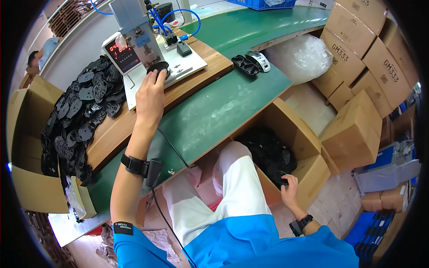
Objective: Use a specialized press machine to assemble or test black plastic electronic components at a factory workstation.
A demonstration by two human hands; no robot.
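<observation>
Black part (159, 66) under the press (138, 39) is gripped by the left hand (149, 96) beside a red-digit display (121, 54), while the right hand (290, 190) grasps a dark piece (282, 179) at an open carton (308, 173) near lettered boxes (346, 52).

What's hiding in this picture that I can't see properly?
All in the head view:
- Black piece: its near side, covered by the left hand.
- Right hand: its grip, too small and dark to tell.
- Open box near that hand: its bottom, buried under black parts.
- Person at upper left: details, too blurred.
</observation>
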